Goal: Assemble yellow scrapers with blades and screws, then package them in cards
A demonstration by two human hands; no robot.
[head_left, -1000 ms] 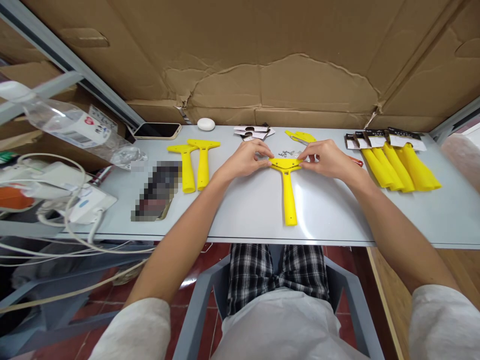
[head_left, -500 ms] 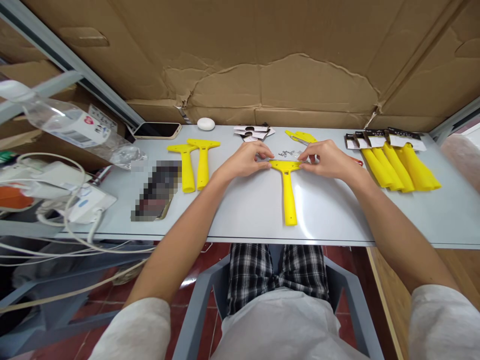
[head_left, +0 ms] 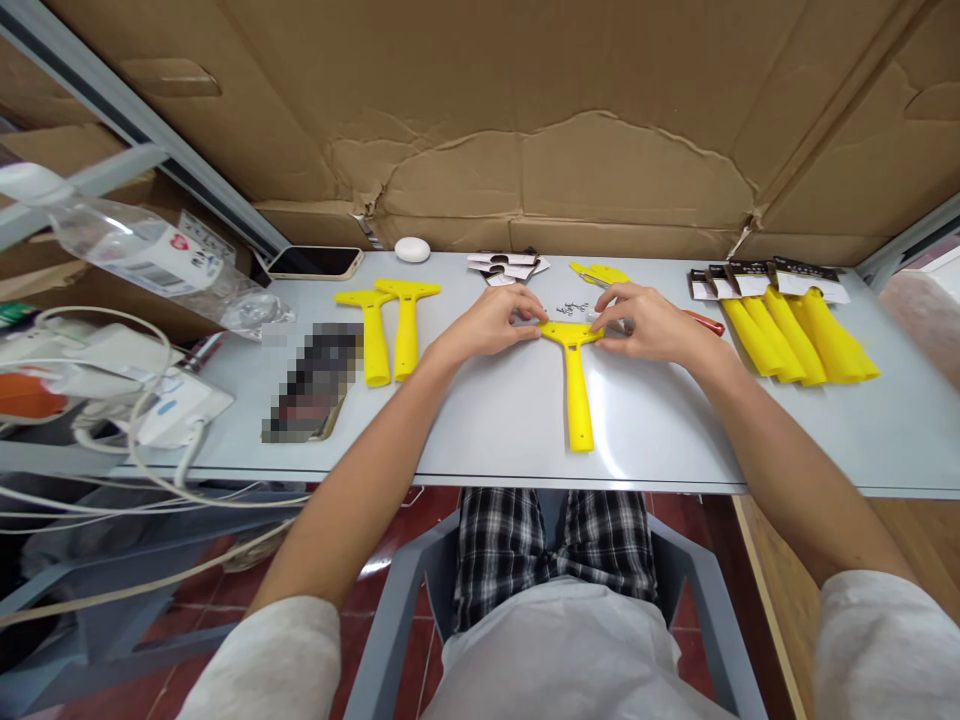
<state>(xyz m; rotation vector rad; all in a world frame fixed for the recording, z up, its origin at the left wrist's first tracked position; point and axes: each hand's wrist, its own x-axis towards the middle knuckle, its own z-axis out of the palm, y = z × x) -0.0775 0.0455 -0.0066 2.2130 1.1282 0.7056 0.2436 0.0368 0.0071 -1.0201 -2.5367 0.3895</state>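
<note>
A yellow T-shaped scraper handle (head_left: 577, 390) lies on the grey table, its crossbar away from me. My left hand (head_left: 504, 320) pinches the left end of the crossbar between thumb and fingers. At the right end, the thumb and fingertips of my right hand (head_left: 637, 322) close on the crossbar. Just beyond the crossbar is a small pile of screws (head_left: 572, 308). Beside my right hand, partly hidden by it, is a red-handled tool (head_left: 705, 321). Further back lie yellow pieces (head_left: 600, 273).
Two yellow handles (head_left: 406, 335) and a phone (head_left: 319, 385) lie at the left. Black-and-white cards (head_left: 506, 266) sit at the back. Several carded yellow handles (head_left: 802, 330) are at the right. A plastic bottle (head_left: 150, 250) and cables (head_left: 142, 400) crowd the left edge.
My right hand has shifted slightly at the crossbar's right end, and more of the red tool shows. The left hand holds its place.
</note>
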